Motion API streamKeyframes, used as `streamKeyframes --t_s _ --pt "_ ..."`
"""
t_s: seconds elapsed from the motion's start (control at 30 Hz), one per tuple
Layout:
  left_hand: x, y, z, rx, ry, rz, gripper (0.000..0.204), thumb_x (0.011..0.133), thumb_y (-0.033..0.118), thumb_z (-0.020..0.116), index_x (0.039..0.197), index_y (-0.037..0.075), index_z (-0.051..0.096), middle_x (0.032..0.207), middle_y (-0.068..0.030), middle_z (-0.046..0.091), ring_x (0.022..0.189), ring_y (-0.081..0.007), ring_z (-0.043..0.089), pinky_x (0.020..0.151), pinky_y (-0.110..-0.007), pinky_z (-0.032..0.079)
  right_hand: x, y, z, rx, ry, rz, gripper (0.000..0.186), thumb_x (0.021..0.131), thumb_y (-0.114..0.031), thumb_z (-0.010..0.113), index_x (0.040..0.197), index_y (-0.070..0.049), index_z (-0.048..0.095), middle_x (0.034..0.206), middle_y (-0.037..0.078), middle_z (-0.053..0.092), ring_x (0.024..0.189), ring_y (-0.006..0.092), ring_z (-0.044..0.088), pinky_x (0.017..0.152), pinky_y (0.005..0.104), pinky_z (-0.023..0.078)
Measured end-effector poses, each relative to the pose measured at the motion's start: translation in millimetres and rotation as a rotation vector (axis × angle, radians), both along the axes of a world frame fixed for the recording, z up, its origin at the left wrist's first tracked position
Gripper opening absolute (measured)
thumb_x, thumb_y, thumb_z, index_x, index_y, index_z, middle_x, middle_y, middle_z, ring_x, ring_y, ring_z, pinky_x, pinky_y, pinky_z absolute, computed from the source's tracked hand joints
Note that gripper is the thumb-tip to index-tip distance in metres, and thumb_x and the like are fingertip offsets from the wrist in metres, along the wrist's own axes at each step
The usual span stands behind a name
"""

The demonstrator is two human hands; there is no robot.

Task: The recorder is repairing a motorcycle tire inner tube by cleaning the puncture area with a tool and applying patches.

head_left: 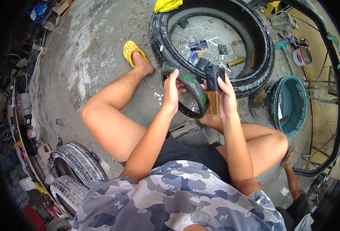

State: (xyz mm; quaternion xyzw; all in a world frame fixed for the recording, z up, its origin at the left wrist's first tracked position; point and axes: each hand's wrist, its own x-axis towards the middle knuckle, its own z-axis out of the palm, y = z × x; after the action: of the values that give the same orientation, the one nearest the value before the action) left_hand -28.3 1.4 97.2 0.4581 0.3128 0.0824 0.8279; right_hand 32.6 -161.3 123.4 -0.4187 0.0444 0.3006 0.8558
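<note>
- The left hand (172, 92) grips a thick black ring (195, 85), thumb on its outer face and fingers curled through its opening; the ring's dull, rounded surface carries bright green smears.
- The right hand (227, 96) is closed around a narrow upright block (213, 107), smooth and black above, glossy streaked brown below.
- Ring and block are held side by side between the person's bent knees, above the floor; whether they touch cannot be told.
- Beyond them a large black rubber tyre (158, 46) lies flat, its ribbed tread scuffed with pale dust.
- Inside its circle lie flat black squares (222, 49) and a brown stick (236, 62).
- To the right stands a round green plastic bucket (305, 104) holding cloudy liquid.
- A perforated yellow clog (130, 50) rests on the rough grey concrete floor (85, 57), blotched with white.
</note>
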Motion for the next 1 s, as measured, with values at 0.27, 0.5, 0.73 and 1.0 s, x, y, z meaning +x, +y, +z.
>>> streamKeyframes --t_s 0.27,0.5,0.73,1.0 --pt "-2.3 59.0 7.8 1.140 0.641 -0.289 0.054 0.097 0.049 0.046 0.085 0.000 0.066 0.069 -0.0109 0.065 0.068 -0.0298 0.062 0.065 -0.043 0.047 24.3 21.1 -11.9 0.002 0.029 0.028 0.025 0.097 -0.016 0.054 0.120 -0.007 0.051 0.096 0.009 0.063 0.085 0.0243 0.068 0.082 0.0409 0.057" --pt "39.8 58.4 -10.6 1.474 -0.269 -0.191 0.021 0.089 0.027 0.061 0.088 0.006 0.061 0.092 -0.0087 0.059 0.090 -0.0280 0.056 0.083 -0.040 0.040 52.5 35.2 -19.4 -0.020 -0.063 0.138 0.022 0.097 -0.015 0.054 0.117 -0.007 0.052 0.100 0.008 0.063 0.088 0.0216 0.066 0.083 0.0417 0.058" --pt "42.3 73.4 -71.8 1.491 -0.169 -0.092 0.022 0.084 0.020 0.056 0.067 0.007 0.061 0.069 -0.0049 0.060 0.072 -0.0244 0.056 0.076 -0.039 0.037 54.7 40.1 -26.0 -0.075 -0.035 0.172 0.021 0.097 -0.011 0.055 0.117 -0.005 0.051 0.104 0.011 0.064 0.089 0.0260 0.068 0.083 0.0407 0.058" --pt "42.1 72.2 -91.7 1.348 -0.117 -0.007 0.021 0.083 0.019 0.054 0.066 0.007 0.059 0.069 -0.0027 0.059 0.074 -0.0219 0.056 0.078 -0.036 0.032 32.7 13.2 -31.7 -0.577 -0.534 0.131 0.033 0.092 -0.007 0.064 0.122 0.000 0.054 0.115 0.006 0.063 0.105 0.0116 0.056 0.092 0.0264 0.042"
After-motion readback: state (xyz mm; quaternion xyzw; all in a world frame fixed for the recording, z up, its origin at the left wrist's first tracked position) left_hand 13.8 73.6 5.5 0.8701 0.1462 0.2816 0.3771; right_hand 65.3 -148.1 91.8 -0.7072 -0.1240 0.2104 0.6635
